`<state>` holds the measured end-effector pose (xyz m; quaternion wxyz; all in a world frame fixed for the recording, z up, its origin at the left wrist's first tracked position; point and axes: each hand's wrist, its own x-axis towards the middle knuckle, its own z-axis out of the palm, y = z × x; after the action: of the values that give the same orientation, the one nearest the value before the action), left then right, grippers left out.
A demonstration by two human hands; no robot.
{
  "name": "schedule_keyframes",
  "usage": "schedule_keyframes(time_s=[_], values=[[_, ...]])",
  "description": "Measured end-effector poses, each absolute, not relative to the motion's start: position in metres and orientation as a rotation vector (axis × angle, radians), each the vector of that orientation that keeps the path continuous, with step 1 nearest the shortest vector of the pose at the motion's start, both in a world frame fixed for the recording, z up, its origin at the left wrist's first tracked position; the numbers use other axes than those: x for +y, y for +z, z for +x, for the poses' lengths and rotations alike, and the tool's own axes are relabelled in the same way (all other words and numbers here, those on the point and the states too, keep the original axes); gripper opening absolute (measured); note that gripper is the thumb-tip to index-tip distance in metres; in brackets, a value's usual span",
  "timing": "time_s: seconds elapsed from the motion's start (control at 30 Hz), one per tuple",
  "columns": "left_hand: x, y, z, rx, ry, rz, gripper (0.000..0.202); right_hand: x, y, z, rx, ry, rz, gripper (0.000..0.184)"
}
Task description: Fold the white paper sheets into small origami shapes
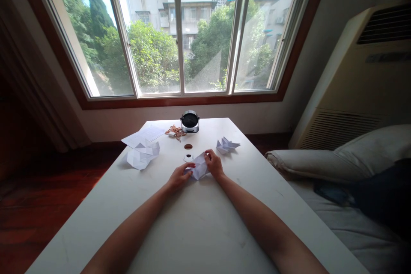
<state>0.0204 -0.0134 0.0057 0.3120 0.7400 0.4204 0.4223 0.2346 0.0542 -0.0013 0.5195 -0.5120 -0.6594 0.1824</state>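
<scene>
A folded sheet of white paper (199,168) is held between my two hands, just above or on the white table (192,222); I cannot tell whether it touches. My left hand (181,175) grips its left side, thumb and fingers closed on the edge. At the upper right corner my right hand (213,163) pinches the paper, fingers bent around it. Part of the sheet is hidden behind the fingers. To the right lies a folded paper boat-like shape (227,145) with pointed ends. Creased, partly unfolded paper (143,155) lies to the left.
Flat printed sheets (150,133) lie at the table's far left. A round black device with a silver stand (189,121) stands at the far edge beside a coiled orange cord (175,132). A clear ring-shaped object (188,158) sits beyond my hands. A sofa (308,162) borders the right.
</scene>
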Motion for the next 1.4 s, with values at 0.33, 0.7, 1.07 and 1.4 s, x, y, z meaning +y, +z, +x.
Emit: schedule_keyframes(time_s=[0.33, 0.7, 1.07, 1.4], values=[[-0.004, -0.003, 0.009, 1.374, 1.046, 2.047, 0.035, 0.055, -0.004, 0.235, -1.601, 0.42, -1.217, 0.024], [-0.016, 0.009, 0.015, 1.317, 0.752, 2.334, 0.024, 0.061, -0.009, 0.236, -1.568, 0.43, -1.194, 0.026], [-0.009, 0.003, 0.01, 1.203, 0.999, 1.942, 0.034, 0.064, -0.008, 0.237, -1.404, 0.541, -1.115, 0.034], [-0.008, 0.006, 0.019, 0.752, 1.147, 1.3, 0.088, 0.071, -0.016, 0.235, -1.351, 0.797, -1.058, 0.038]])
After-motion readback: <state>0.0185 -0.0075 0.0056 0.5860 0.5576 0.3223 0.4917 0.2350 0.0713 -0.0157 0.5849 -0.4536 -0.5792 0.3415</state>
